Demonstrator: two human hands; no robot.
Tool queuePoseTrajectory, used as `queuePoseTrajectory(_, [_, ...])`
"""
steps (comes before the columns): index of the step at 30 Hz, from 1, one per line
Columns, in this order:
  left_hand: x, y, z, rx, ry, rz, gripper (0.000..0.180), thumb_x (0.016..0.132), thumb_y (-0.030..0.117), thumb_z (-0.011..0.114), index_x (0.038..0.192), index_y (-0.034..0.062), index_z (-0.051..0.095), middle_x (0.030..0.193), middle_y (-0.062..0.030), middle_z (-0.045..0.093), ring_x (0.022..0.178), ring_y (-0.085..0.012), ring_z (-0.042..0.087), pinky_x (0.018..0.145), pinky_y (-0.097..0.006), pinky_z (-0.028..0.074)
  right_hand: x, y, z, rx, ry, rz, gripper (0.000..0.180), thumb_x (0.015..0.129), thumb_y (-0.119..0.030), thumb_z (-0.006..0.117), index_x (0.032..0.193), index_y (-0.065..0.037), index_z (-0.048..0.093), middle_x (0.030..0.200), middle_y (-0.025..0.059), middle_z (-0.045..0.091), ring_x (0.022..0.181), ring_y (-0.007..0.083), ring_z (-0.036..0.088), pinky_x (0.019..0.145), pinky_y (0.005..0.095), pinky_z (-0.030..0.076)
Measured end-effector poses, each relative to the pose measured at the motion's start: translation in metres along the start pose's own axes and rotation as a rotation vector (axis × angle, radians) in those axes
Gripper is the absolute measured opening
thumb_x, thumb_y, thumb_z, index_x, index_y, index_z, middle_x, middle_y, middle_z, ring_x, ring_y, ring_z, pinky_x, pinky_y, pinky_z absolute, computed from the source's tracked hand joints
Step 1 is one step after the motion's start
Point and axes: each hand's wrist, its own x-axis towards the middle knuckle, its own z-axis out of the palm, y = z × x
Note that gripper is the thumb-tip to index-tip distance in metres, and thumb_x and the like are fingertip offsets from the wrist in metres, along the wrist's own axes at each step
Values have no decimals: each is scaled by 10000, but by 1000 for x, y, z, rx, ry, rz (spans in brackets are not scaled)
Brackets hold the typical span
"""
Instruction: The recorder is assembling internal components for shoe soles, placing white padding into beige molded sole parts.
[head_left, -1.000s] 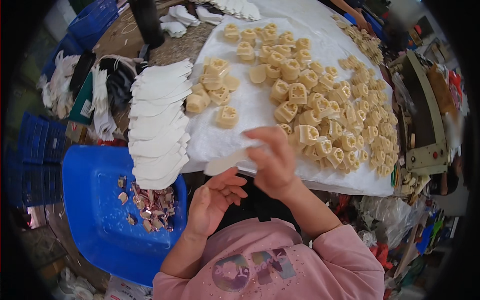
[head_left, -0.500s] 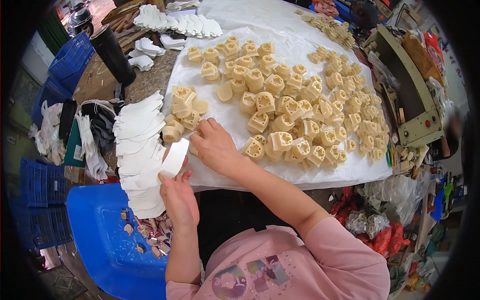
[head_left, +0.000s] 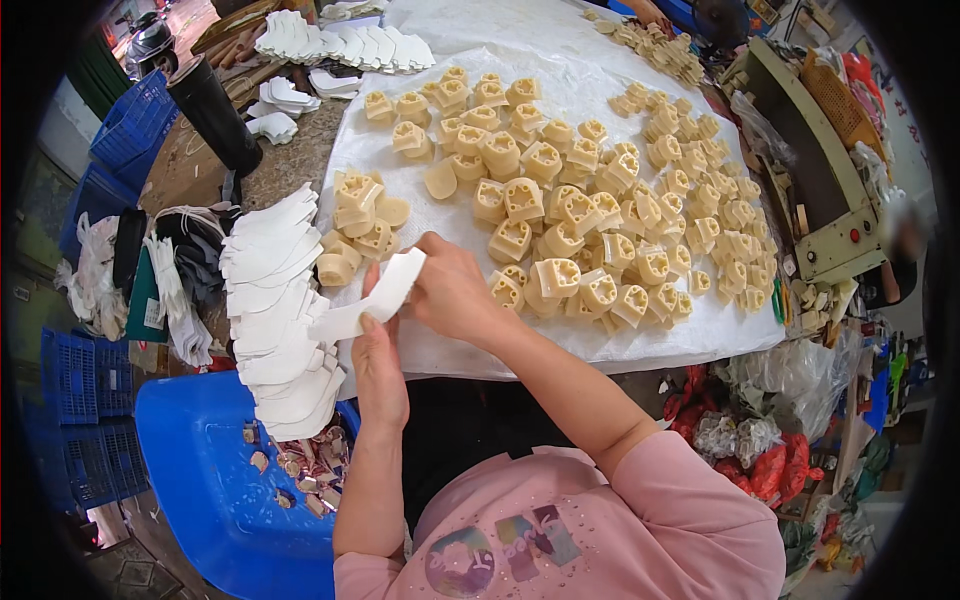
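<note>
A white, bent flat strip (head_left: 372,308) is held up between my two hands in front of the cloth's near left corner. My left hand (head_left: 380,375) pinches its lower middle, thumb on the near face. My right hand (head_left: 450,290) is closed at its upper right end, with the fingertips partly hidden behind it. Left of the strip lies a long fanned row of similar white pieces (head_left: 272,290). Just beyond my hands sits a small group of cream moulded blocks (head_left: 358,215), some with hollowed, ribbed tops.
Many more cream blocks (head_left: 560,215) cover the white cloth (head_left: 440,350). A blue tub (head_left: 190,470) with small scraps stands below at left. A black cylinder (head_left: 215,115) and more white pieces (head_left: 345,45) lie farther back. A pale green machine (head_left: 820,170) stands at right.
The white strip has moved right and tilted, its right end rising towards my right hand. My left hand has come up and right, and my right hand has closed at the strip's end.
</note>
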Motion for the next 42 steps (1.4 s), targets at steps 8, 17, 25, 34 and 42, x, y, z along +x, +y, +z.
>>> queuePoseTrajectory(8, [-1, -4, 1, 74, -27, -51, 541, 1008, 350, 268, 1418, -1, 242, 1411, -119, 354, 1311, -218, 331, 1108, -360, 208, -47, -5, 22, 247, 486, -213, 421, 754, 75, 518, 1170, 7, 506, 1137, 224, 504, 1023, 407, 511, 890, 428, 434])
queuePoseTrajectory(17, [-3, 4, 2, -32, 134, -65, 485, 1012, 303, 279, 1381, -10, 311, 1394, -113, 380, 1275, -216, 382, 1057, -340, 297, -67, 6, 25, 238, 280, -229, 503, 675, 98, 528, 1171, 16, 496, 1186, 222, 445, 1097, 415, 437, 962, 475, 378])
queuePoseTrajectory(25, [-12, 16, -6, -214, 129, -144, 481, 1008, 306, 300, 1373, -7, 325, 1394, -127, 371, 1256, -231, 397, 1003, -361, 362, -68, 0, 15, -106, 100, -202, 417, 707, -31, 576, 1119, -90, 564, 1130, 194, 444, 1040, 373, 439, 831, 397, 440])
queuePoseTrajectory(34, [-27, 20, -11, -141, 195, -218, 482, 993, 339, 347, 1355, 21, 376, 1319, -81, 458, 1129, -159, 470, 870, -304, 415, -86, 0, -4, 314, 217, -62, 472, 656, 133, 538, 1097, -34, 573, 996, 144, 578, 923, 301, 563, 764, 350, 474])
queuePoseTrajectory(42, [-50, 21, 4, -217, 159, -95, 390, 996, 209, 370, 1240, -84, 457, 1169, -122, 549, 1018, -144, 514, 872, -299, 403, -91, -28, -48, 809, 275, -222, 413, 740, 151, 561, 1102, -48, 564, 1073, 170, 583, 949, 287, 594, 779, 325, 493])
